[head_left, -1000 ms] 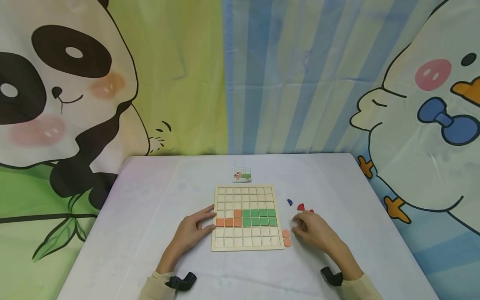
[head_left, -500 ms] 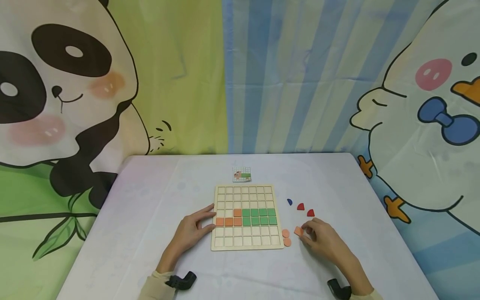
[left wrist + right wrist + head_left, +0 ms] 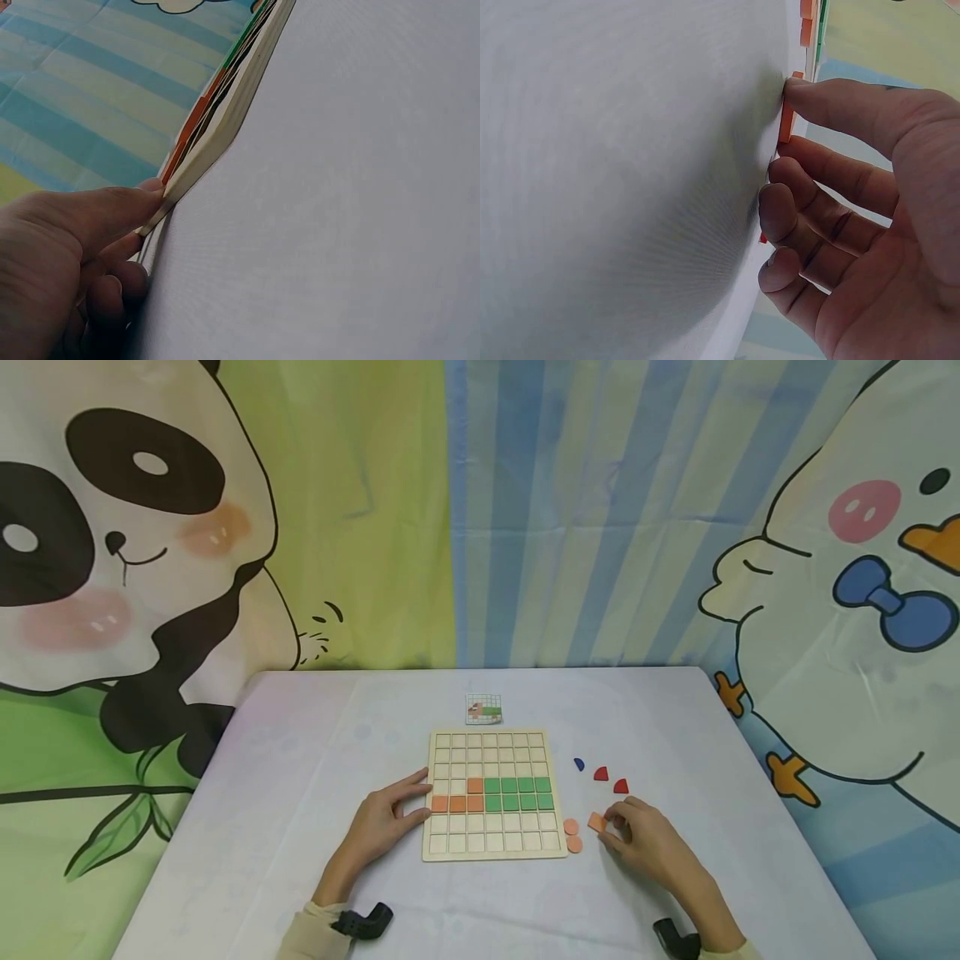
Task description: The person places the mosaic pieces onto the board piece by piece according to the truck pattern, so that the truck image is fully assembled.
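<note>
A wooden grid board (image 3: 495,847) lies on the table, with rows of orange tiles (image 3: 458,804) and green tiles (image 3: 518,803) in its cells. Against its left edge rests my left hand (image 3: 384,825), thumb and fingertips spread along the rim. The left wrist view shows the thumb (image 3: 124,210) right at the board's edge. To the right of the board, my right hand (image 3: 647,837) pinches an orange square tile (image 3: 597,822) between thumb and index finger. This tile (image 3: 787,120) stands on edge in the right wrist view, close to the white tabletop, the other fingers loosely bent.
Two round salmon-coloured pieces (image 3: 573,843) lie beside the board's right edge. Farther back are two red wedge pieces (image 3: 602,773) and a blue half-round piece (image 3: 579,764). A small picture card (image 3: 483,709) with a coloured grid sits behind the board.
My right hand has drawn back towards the lower right from the red pieces, uncovering one of them. The orange tile now shows at its fingertips. My left hand stays put.
</note>
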Available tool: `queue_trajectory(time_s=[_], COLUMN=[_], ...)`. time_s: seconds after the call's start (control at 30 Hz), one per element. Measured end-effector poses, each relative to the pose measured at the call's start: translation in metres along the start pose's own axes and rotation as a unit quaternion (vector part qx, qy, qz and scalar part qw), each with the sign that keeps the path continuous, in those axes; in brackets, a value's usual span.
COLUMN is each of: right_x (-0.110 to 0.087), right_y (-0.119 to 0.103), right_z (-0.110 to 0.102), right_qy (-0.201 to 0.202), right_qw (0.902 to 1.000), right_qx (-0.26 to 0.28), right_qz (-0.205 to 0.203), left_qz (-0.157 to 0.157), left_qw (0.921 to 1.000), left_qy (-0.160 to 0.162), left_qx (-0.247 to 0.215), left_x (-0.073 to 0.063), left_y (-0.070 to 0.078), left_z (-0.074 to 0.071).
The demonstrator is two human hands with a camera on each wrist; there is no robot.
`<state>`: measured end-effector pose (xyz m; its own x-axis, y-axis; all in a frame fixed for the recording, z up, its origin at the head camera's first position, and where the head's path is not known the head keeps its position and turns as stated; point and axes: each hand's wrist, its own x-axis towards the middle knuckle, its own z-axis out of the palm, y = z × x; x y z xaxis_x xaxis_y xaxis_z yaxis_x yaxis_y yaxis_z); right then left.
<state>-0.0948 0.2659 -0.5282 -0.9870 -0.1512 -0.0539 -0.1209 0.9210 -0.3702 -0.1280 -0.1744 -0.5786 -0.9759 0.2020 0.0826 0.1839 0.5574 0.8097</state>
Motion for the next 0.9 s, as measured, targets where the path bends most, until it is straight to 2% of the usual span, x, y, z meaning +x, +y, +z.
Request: queue_trajectory(time_s=[0.17, 0.5, 0.9], right_x=[0.0005, 0.0013, 0.0038], right_y=[0.0008, -0.0024, -0.0018], right_z=[0.0004, 0.0009, 0.0002], right_qy=[0.004, -0.011, -0.008], right_qw=[1.0000, 0.9998, 1.0000], right_qx=[-0.002, -0.009, -0.002], right_qz=[-0.005, 0.017, 0.005], left_qz=[0.002, 0.006, 0.003], left_qw=[1.0000, 1.0000, 1.0000], left_qy=[0.001, 0.003, 0.000], left_qx=[0.001, 0.006, 0.003], left_x=[0.0002, -0.0002, -0.0003], left_y=[-0.0005, 0.0004, 0.0025], left_z=[0.0005, 0.0004, -0.0001])
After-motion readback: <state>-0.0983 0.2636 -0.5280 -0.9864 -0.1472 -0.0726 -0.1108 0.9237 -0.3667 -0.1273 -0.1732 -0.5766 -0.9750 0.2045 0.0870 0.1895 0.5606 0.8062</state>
